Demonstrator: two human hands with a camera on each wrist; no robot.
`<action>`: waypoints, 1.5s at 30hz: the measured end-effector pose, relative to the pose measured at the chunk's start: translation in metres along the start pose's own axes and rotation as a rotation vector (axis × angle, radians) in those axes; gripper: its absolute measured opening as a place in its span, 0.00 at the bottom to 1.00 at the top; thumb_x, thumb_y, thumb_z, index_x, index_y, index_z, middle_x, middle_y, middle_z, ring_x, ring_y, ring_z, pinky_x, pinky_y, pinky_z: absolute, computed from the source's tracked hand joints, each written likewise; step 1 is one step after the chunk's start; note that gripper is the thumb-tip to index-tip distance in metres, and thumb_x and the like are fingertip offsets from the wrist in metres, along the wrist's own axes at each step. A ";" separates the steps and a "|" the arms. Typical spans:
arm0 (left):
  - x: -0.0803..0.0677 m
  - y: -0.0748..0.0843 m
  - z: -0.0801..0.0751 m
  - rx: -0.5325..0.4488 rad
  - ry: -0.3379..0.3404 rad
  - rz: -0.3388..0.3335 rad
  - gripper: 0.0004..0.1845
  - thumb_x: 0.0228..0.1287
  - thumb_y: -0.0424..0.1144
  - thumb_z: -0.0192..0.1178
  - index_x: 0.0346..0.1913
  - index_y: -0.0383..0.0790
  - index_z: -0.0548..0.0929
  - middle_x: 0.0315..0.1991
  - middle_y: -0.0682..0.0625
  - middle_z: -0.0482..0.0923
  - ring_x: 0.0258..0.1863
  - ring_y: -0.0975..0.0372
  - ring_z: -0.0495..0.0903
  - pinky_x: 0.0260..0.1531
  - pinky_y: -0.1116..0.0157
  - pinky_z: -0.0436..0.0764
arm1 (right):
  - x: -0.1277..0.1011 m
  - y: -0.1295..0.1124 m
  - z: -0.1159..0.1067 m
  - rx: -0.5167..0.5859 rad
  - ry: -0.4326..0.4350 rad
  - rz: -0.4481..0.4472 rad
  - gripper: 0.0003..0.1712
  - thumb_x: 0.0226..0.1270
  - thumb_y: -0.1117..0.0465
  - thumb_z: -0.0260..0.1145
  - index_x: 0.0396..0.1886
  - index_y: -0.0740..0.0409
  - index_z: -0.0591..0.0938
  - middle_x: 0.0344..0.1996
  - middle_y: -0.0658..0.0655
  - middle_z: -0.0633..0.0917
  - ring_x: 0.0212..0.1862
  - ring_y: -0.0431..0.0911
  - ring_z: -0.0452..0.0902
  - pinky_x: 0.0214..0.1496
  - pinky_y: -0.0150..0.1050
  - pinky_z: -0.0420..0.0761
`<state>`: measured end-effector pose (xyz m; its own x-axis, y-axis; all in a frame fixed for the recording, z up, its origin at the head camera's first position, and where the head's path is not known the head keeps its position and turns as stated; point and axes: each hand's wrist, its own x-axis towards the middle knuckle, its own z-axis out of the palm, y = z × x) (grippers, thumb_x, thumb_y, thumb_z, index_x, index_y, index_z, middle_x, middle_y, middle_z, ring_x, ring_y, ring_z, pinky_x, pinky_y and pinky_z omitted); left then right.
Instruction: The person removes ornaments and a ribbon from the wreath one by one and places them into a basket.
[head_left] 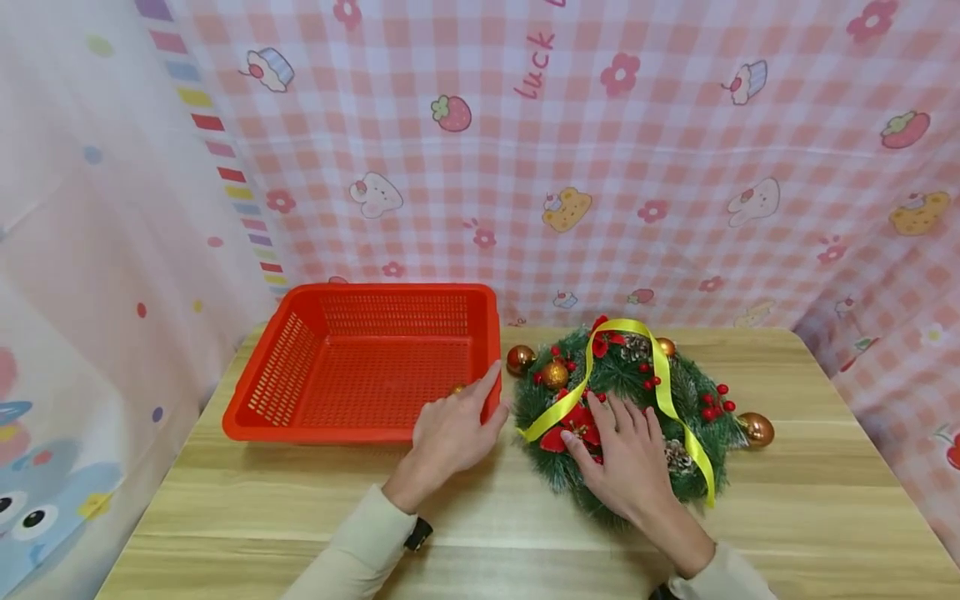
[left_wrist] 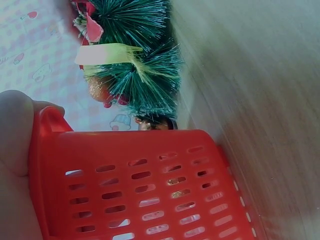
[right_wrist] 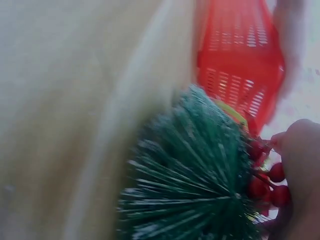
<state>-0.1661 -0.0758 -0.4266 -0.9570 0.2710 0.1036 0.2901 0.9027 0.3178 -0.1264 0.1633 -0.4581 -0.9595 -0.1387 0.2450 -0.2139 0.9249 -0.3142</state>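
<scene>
I keep my left hand (head_left: 452,433) w/ relaxed fingers on the red basket (head_left: 360,367) corner to steady it, and my right hand (head_left: 626,454) lies flat on the wreath (head_left: 622,408), just right of basket on the table (head_left: 300,508); I should grip under greenery, not the ribbon (head_left: 660,367).
</scene>
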 end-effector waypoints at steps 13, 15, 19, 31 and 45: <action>0.000 0.000 0.001 0.016 0.014 0.005 0.32 0.74 0.61 0.43 0.77 0.58 0.58 0.63 0.51 0.78 0.10 0.63 0.63 0.10 0.65 0.64 | -0.009 0.016 0.009 -0.217 0.045 -0.136 0.41 0.69 0.32 0.54 0.71 0.53 0.71 0.53 0.62 0.84 0.58 0.61 0.76 0.71 0.65 0.54; 0.000 0.000 0.001 0.016 0.009 0.000 0.32 0.74 0.61 0.42 0.78 0.58 0.58 0.63 0.51 0.78 0.10 0.63 0.62 0.10 0.65 0.63 | -0.010 0.020 0.009 -0.220 0.046 -0.164 0.41 0.68 0.32 0.54 0.71 0.53 0.71 0.51 0.61 0.85 0.57 0.60 0.77 0.70 0.65 0.54; 0.000 0.000 0.001 0.004 -0.001 -0.006 0.32 0.74 0.61 0.42 0.78 0.58 0.58 0.64 0.50 0.78 0.10 0.63 0.60 0.09 0.66 0.61 | -0.011 0.027 0.008 -0.236 0.032 -0.216 0.42 0.68 0.31 0.53 0.73 0.52 0.69 0.51 0.60 0.86 0.56 0.58 0.77 0.70 0.66 0.54; 0.000 0.000 0.001 -0.020 0.003 0.001 0.32 0.75 0.60 0.44 0.78 0.57 0.58 0.63 0.49 0.78 0.08 0.65 0.55 0.08 0.68 0.55 | -0.015 0.048 0.001 -0.210 0.017 -0.399 0.42 0.70 0.31 0.52 0.73 0.52 0.69 0.51 0.56 0.85 0.55 0.53 0.78 0.67 0.65 0.56; -0.001 -0.001 0.003 0.003 0.012 0.012 0.33 0.74 0.60 0.44 0.78 0.57 0.57 0.59 0.49 0.81 0.08 0.65 0.56 0.08 0.69 0.54 | -0.007 0.082 -0.007 -0.170 0.011 -0.656 0.42 0.70 0.31 0.52 0.74 0.51 0.68 0.58 0.55 0.83 0.59 0.54 0.75 0.67 0.60 0.58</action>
<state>-0.1660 -0.0763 -0.4295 -0.9533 0.2775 0.1189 0.3012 0.9006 0.3134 -0.1359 0.2427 -0.4790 -0.6384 -0.6879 0.3453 -0.7192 0.6929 0.0509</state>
